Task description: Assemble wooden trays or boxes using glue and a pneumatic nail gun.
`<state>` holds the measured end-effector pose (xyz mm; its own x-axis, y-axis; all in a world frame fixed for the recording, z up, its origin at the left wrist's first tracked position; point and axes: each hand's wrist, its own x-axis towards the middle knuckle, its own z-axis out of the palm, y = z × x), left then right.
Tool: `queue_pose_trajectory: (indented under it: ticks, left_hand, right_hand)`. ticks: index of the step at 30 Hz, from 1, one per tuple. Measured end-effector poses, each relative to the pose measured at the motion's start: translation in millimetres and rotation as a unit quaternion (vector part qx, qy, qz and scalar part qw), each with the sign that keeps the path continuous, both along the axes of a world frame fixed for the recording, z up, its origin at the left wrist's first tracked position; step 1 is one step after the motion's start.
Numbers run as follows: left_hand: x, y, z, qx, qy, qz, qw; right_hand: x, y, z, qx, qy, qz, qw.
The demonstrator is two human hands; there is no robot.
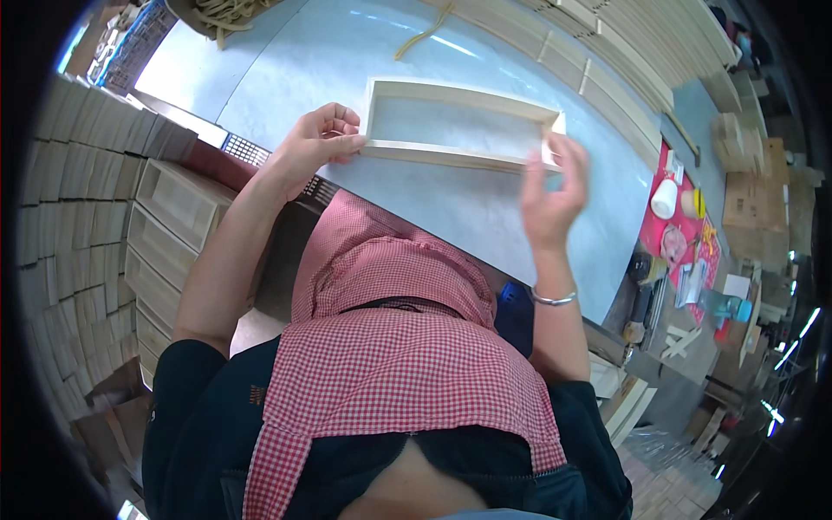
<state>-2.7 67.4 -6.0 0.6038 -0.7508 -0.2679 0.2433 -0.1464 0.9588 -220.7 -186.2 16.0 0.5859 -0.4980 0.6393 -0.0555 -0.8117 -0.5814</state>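
A long, shallow rectangular frame of pale wood lies on the light blue-grey tabletop, and the table surface shows through its middle. At its near left corner is my left hand, fingers curled and thumb against the wood. My right hand, slightly blurred and with a silver bangle on its wrist, takes the right end corner between thumb and fingers. Parts of the fingertips on both hands are hidden or unclear.
Pale wooden pieces line the far table edge. A tan strip lies near a basket of similar strips. Stacked wooden boxes stand left; a white bottle sits on red cloth at right.
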Motion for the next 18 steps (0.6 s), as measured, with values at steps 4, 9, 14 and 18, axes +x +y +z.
queue_pose_trajectory:
  ticks: [4,9,14,18]
  left_hand:
    - [-9,-3,2,0.015,-0.025,0.009,1.0]
    - [-27,-10,4,-0.017,-0.105,0.086,0.991]
    - [-12,-21,41,0.098,-0.161,0.135,0.973]
    - [-1,-27,39,0.038,0.01,0.07,0.997]
  right_hand:
    - [-43,-41,-27,0.122,0.039,-0.088,0.988]
    - [-49,-48,-32,0.195,0.029,-0.053,0.979]
    - [-63,-51,23,0.262,0.005,0.024,0.965]
    - [-59,-75,16,0.277,0.122,-0.026,0.953]
